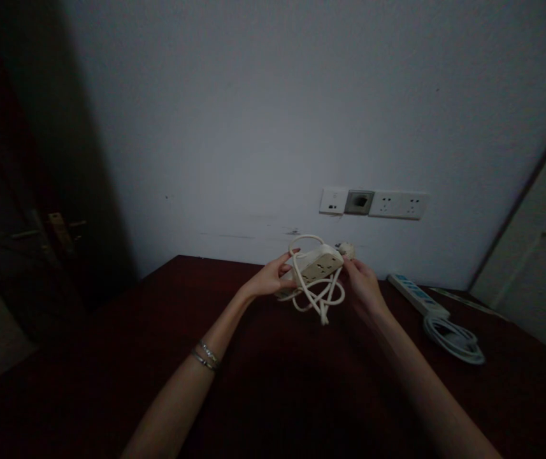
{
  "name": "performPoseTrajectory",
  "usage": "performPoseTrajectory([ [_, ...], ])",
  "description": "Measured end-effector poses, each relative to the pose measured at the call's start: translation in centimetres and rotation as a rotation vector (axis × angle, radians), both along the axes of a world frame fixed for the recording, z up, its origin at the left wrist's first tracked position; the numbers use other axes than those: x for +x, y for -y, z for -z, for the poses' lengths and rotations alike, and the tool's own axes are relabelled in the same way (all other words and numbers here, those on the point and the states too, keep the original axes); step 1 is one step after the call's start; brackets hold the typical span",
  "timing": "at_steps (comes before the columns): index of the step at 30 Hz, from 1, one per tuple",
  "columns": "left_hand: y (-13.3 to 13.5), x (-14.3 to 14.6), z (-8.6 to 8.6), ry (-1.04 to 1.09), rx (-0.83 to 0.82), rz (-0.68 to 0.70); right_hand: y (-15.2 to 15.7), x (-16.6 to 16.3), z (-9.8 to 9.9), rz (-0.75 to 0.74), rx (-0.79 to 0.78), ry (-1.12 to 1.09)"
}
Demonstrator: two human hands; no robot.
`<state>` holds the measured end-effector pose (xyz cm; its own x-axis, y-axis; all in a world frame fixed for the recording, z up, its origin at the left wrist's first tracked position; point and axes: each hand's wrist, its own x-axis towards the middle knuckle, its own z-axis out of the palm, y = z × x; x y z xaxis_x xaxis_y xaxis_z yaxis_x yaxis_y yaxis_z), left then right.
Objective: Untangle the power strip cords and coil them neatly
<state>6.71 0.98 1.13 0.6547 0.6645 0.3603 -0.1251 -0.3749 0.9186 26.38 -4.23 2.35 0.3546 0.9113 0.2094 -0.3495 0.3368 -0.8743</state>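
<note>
A cream power strip [326, 265] is held up above the dark red table, tilted, with its socket face toward me. Its cord [320, 306] is looped around the body and hangs below in tangled coils. My left hand [270, 276] grips the strip's left end, thumb and fingers closed around it. At the right, my right hand [361, 280] pinches close to the plug [346, 250], by the strip's right end. The plug stands out just above those fingers. Whether the right fingers hold the plug itself or its cord is hard to see in the dim light.
On the right of the table [181, 319] lies a second power strip [416, 296] with its coiled cord [454, 338]. Wall sockets [397, 205] are set in the wall behind. A door with a handle [60, 231] stands at the left, and a pale panel [535, 274] at the right.
</note>
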Motion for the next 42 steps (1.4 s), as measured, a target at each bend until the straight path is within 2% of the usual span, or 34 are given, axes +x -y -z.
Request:
performPoseTrajectory([
  [5,-0.2,0.0,-0.1,0.003,0.071,0.0,1.0,-0.5,-1.0,0.033,0.06,-0.005],
  [10,-0.4,-0.5,-0.4,-0.114,0.197,-0.075,1.5,-1.4,-1.1,0.073,0.136,-0.044],
  [16,-0.5,-0.6,-0.2,-0.168,0.322,-0.255,1.5,-1.1,-1.2,0.107,0.155,0.034],
  [20,-0.9,-0.8,0.2,-0.095,0.375,-0.403,1.8,-0.5,-1.8,0.122,0.181,0.086],
  [22,-1.2,-1.1,0.3,-0.059,0.352,-0.437,2.1,-0.3,-2.1,0.109,0.184,0.096],
  [24,-1.4,-1.4,0.3,-0.061,0.263,-0.389,2.4,-0.2,-2.3,0.091,0.195,0.127],
  [28,-1.5,-1.7,0.3,-0.14,0.005,-0.153,2.9,-0.1,-3.0,0.134,0.246,0.221],
  [32,-1.1,-1.6,0.6,-0.187,-0.121,0.026,3.1,0.0,-3.4,0.228,0.286,0.291],
  [36,-0.8,-1.3,1.6,-0.306,-0.222,0.113,3.3,-0.4,-3.4,0.253,0.305,0.3],
  [42,-0.9,-0.7,3.8,-0.464,-0.423,0.188,3.8,-2.0,-2.9,0.189,0.252,0.334],
])
